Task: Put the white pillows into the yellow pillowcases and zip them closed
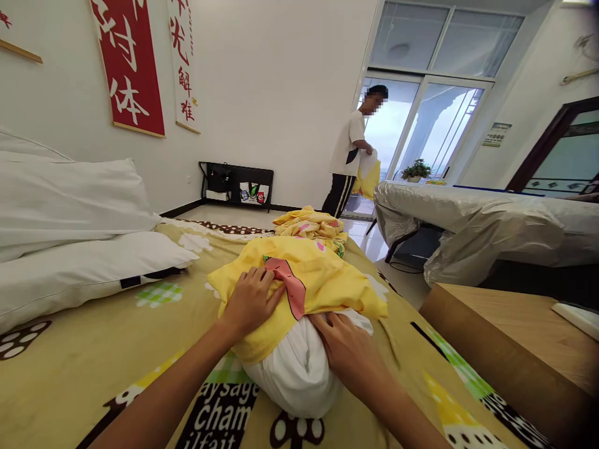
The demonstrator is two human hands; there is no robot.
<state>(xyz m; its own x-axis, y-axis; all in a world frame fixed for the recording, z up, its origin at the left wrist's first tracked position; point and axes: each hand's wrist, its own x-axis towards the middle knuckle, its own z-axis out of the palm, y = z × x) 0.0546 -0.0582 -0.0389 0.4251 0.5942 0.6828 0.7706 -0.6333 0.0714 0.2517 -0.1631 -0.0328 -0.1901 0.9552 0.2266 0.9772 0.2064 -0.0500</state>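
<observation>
A white pillow [299,374] lies on the bed with its far part inside a yellow pillowcase [327,280] printed with a pink shape; its near end sticks out bare towards me. On the case's upper left side is my left hand [250,299], its fingers and thumb closed on the yellow cloth. My right hand [344,343] holds the bare white pillow on its right side, right at the opening of the case. Its curled fingertips are partly hidden at the case's edge. Just beyond the pillow sits a crumpled heap of yellow bedding [309,223].
Plump white pillows [70,206] stack at the left on the patterned bedsheet [154,337]. A wooden box-like surface [524,330] borders the bed at right, with a plastic-covered table [468,206] behind. Another person [349,149] stands by the glass door holding yellow and white cloth [369,174].
</observation>
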